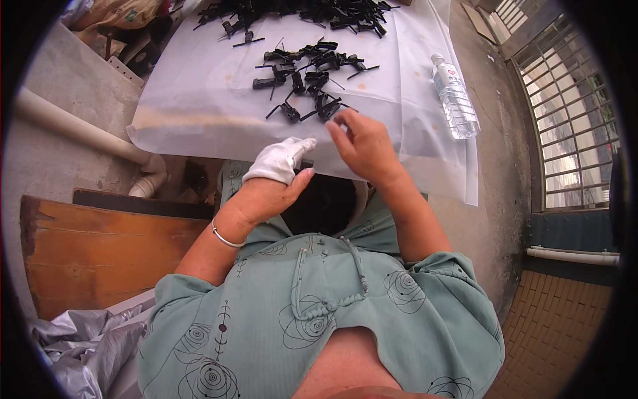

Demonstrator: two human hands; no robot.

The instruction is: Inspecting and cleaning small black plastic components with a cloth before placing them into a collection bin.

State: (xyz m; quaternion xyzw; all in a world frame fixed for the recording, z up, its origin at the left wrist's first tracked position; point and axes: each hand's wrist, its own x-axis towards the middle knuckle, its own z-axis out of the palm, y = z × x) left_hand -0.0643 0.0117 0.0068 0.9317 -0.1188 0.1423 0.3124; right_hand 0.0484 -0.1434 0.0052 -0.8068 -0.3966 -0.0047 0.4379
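Several small black plastic parts [298, 82] with thin protruding pins or arms lie in a loose group on the white sheet covering the table [199, 83]. My right hand [369, 147] is bare and reaches over the table's near edge. Its fingertips are close to one black part [325, 106], with thumb and forefinger apart; I cannot tell whether they touch it. Left of it, my left hand [278, 169] wears a white partial glove, its thumb bare. Its fingers are bent toward the thumb at the table's edge, and what lies between them is hard to make out.
A larger heap of black parts [299, 10] covers the table's far side. Toward the right edge lies a clear water bottle [454, 96]. Below the table edge, between my knees, is a dark round container [325, 203]. A brown wooden board [100, 253] and pale pipe [80, 126] stand left.
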